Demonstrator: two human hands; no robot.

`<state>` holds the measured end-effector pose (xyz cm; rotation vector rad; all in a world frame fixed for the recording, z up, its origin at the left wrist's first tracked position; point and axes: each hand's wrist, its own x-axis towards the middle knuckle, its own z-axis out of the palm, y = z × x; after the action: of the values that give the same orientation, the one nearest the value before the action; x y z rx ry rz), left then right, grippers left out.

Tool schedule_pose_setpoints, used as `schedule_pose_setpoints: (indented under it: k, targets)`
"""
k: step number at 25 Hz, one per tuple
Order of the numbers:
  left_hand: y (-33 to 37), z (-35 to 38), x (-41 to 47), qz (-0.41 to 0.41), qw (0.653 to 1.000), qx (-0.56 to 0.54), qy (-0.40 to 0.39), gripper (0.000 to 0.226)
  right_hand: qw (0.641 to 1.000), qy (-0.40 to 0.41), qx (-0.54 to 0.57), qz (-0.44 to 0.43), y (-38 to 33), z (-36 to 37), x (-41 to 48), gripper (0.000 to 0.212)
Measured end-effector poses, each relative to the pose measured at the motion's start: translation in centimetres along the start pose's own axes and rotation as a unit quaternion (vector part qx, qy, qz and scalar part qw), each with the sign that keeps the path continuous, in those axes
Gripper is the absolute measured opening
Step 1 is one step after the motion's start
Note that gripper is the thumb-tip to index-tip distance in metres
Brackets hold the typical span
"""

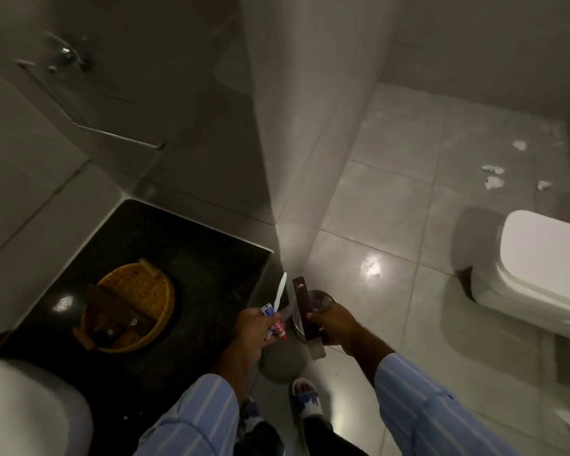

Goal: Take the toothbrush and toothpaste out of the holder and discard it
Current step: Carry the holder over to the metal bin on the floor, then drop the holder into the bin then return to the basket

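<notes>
Toothbrush (pixel 280 292) and toothpaste (pixel 274 325) sit together in your left hand (pixel 255 327), which is closed around both — the white brush sticks up and away from your fist, the small tube with its red and blue print lies across your fingers. Your right hand (pixel 338 325) is closed on the holder (pixel 302 307), a dark brown slab tilted on edge, with a clear glass cup (pixel 320 299) at its far side, just above your knuckles. Both hands hover close together over the floor (pixel 392 209), beyond the edge of the dark bench (pixel 185 238) on your left.

Below your hands you can make out a round metal bin (pixel 283 363) on the floor, partly hidden by them; whether its lid is open is hard to tell. On the bench sits a yellow woven basket (pixel 139 291) holding a brown item, well apart from the brush and paste. Right of you stands a white toilet (pixel 540 271), and scraps of white paper (pixel 494 176) lie scattered on the tiles — near the far wall. Your striped blue sleeves (pixel 425 406) and sandalled feet (pixel 305 396) show at the bottom.
</notes>
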<state>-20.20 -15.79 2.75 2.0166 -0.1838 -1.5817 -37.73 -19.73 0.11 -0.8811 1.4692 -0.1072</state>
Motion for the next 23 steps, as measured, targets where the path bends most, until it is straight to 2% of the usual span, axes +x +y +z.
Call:
schedule_pose_setpoints:
  k: [4, 8, 12, 17, 19, 20, 21, 23]
  targets:
    - [-1.6, 1.8, 2.2, -0.008, 0.998, 0.051, -0.021, 0.029, 0.995, 0.042, 0.049, 0.069, 4.3, -0.8, 2.5, 0.029]
    - [-3.0, 2.4, 4.5, -0.023, 0.997, 0.071, -0.028, 0.027, 0.988, 0.064, 0.091, 0.111, 7.1, -0.7, 5.5, 0.029]
    - [-4.3, 2.1, 6.1, -0.035, 0.996, 0.074, -0.029, 0.013, 0.976, 0.064, 0.164, 0.125, 7.6, -0.8, 7.9, 0.034]
    - [-4.8, 1.4, 6.5, -0.023, 0.996, 0.088, -0.025, 0.016, 0.955, 0.047, 0.258, 0.142, 6.8, -1.7, 8.9, 0.042]
    - [-4.3, 1.2, 6.2, -0.008, 0.994, 0.104, -0.021, 0.011, 0.971, 0.043, 0.196, 0.134, 6.2, -1.7, 8.6, 0.046]
    - [-3.9, 1.1, 6.0, 0.002, 0.993, 0.113, -0.019, 0.012, 0.985, 0.049, 0.126, 0.11, 5.5, -1.6, 8.4, 0.045]
    - [-3.5, 1.0, 5.8, 0.018, 0.992, 0.128, -0.018, 0.017, 0.995, 0.066, 0.035, 0.066, 4.6, -1.5, 8.1, 0.04]
    - [-2.3, 0.5, 5.1, 0.07, 0.98, 0.185, -0.023, 0.027, 0.984, 0.104, -0.126, -0.068, 1.7, -1.1, 6.7, 0.031]
